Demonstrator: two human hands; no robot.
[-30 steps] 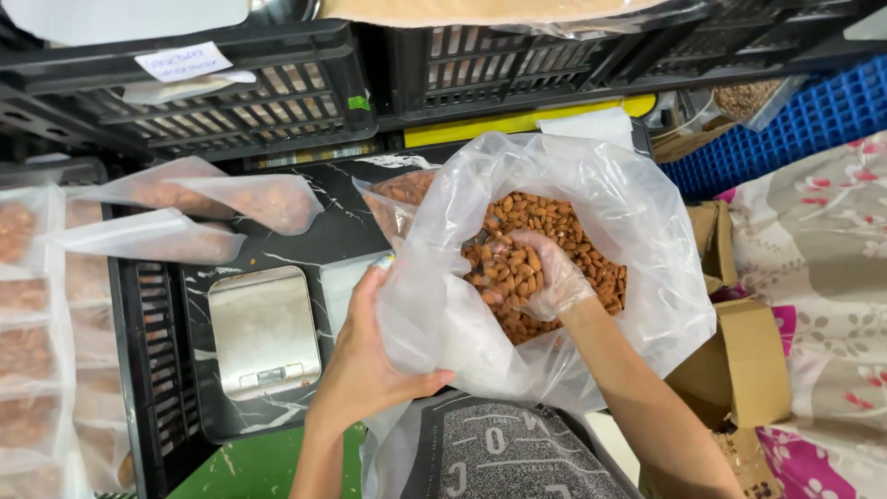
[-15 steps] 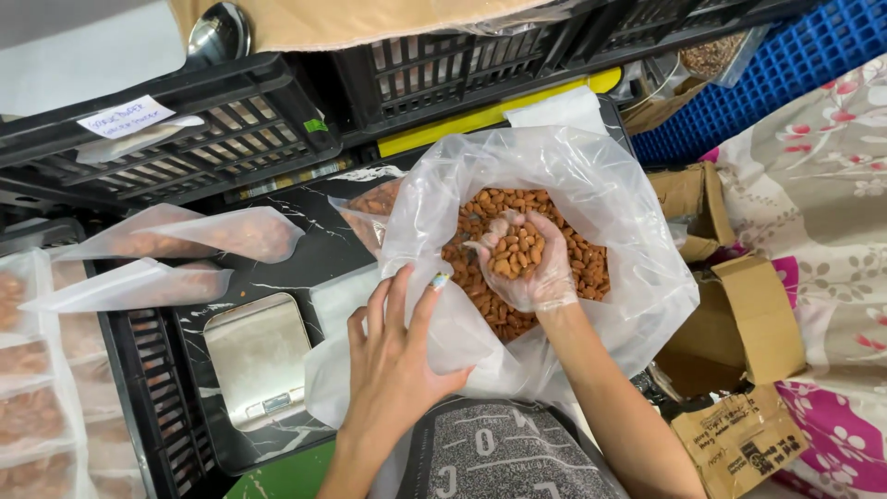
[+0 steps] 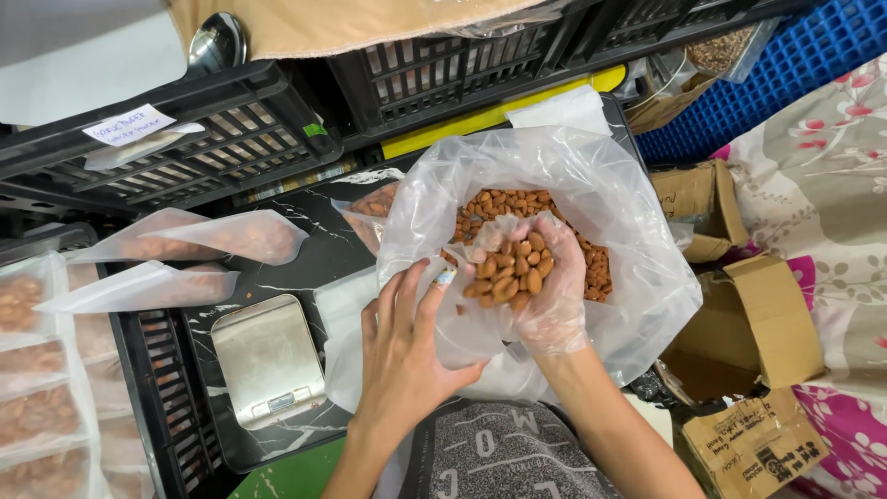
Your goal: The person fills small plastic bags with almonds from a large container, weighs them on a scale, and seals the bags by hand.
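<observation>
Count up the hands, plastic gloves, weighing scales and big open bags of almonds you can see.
Hands: 2, the left hand and the right hand, which is cupping almonds
Plastic glove: 1
Weighing scale: 1
Big open bag: 1
Total: 5

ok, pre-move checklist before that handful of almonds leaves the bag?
1. Right hand in thin clear glove, cupped under a heap of brown almonds: ok.
2. Left hand bare, fingers on the large clear plastic bag: ok.
3. Bag mouth open wide: ok.
4. Small silver digital scale with a bare platform: ok.
5. Scale powered on: cannot tell.
6. Filled clear pouches lying clear of the scale: ok.
</observation>
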